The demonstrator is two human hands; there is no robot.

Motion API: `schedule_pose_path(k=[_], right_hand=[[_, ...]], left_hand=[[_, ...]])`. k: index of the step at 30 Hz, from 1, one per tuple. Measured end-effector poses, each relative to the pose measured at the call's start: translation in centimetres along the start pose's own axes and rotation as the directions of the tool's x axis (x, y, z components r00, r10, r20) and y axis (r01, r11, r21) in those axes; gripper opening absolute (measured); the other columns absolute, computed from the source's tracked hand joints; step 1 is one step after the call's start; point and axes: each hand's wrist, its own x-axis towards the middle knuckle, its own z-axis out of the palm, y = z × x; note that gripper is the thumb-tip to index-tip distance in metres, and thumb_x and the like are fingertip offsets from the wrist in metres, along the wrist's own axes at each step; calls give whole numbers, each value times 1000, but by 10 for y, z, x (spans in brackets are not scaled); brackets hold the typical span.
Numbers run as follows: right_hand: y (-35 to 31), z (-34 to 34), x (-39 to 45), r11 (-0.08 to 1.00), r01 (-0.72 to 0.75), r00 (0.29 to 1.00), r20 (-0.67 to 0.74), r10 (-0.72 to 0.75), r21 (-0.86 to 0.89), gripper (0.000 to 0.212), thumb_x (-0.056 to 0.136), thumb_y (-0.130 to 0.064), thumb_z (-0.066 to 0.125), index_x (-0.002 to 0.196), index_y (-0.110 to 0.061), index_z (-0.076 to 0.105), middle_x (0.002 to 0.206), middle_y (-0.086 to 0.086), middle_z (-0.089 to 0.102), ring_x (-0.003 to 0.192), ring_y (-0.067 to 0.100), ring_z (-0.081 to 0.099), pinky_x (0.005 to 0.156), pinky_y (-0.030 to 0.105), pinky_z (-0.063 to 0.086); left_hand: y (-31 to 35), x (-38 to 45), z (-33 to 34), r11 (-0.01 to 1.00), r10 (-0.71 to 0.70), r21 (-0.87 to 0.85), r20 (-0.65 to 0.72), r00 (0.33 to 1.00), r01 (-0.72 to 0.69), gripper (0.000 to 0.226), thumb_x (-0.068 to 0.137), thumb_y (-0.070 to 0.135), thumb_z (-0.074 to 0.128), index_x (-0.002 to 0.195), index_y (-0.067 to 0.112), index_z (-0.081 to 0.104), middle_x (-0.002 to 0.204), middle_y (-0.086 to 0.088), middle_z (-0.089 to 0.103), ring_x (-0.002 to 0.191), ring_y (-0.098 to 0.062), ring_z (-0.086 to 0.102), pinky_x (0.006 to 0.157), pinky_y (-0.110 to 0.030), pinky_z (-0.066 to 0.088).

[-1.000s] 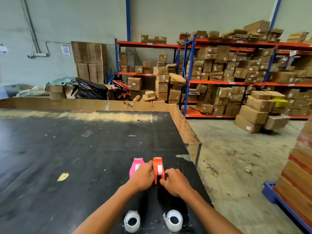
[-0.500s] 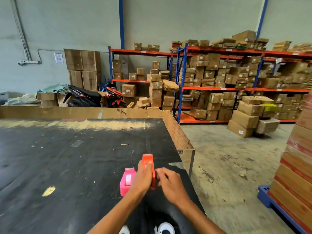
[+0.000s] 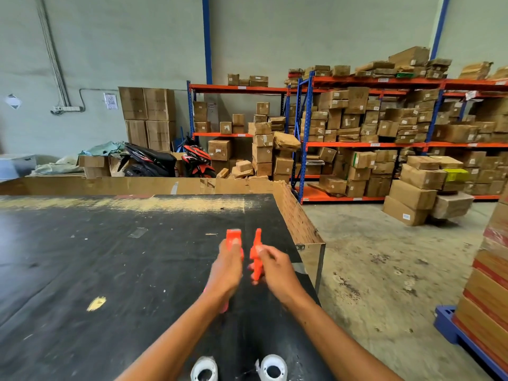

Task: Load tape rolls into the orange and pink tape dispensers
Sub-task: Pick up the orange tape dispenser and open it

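The orange tape dispenser is apart in two pieces above the black table. My left hand grips the wider orange half. My right hand grips the thin orange half, held on edge a small gap to the right. The pink dispenser is almost hidden under my left wrist; only a pink sliver shows. Two white tape rolls lie at the table's near edge, one on the left and one on the right, between my forearms.
The table's right edge runs just right of my hands, with concrete floor beyond. A cardboard wall lines the far side. Stacked boxes on a blue pallet stand at right; shelving racks and motorbikes fill the back.
The orange dispenser was lifted off the table and has come apart into two halves, one in each hand. The pink dispenser went from beside my left hand to under my wrist.
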Motion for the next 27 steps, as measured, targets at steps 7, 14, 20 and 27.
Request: schedule_pose_path(k=[7,14,20,27], right_hand=[[36,-28,15,738,-160,986,-145,86,-656,38,87,-47,50,91,-13,69,88,3,70,80,21,66,72,37,52],[85,6,9,262,-103,992,-118,-42,-960,43,92,-44,47,118,-12,56,121,10,65,111,27,61,88,38,50],[72,2,2,284,-47,993,-76,-93,-958,45,95,-47,39,110,-12,62,115,10,64,110,29,57,89,41,46],[1,12,-40,925,163,976,193,-100,-344,9,88,-32,61,89,-29,69,79,-3,70,64,6,63,53,12,48]], left_hand=[[6,8,-36,978,-176,-113,8,984,175,24,94,34,26,89,18,42,64,-2,40,50,-15,43,42,-24,30],[-1,-17,-32,960,-223,-161,59,973,230,27,95,34,26,91,14,44,74,-8,47,52,-17,51,46,-26,34],[-8,-29,-39,958,-219,-179,36,975,222,25,92,29,29,78,17,44,64,-1,48,51,-16,47,49,-27,34],[-2,-46,-30,966,-166,-179,137,977,189,31,89,37,31,70,16,43,52,-1,43,44,-11,35,44,-25,31]])
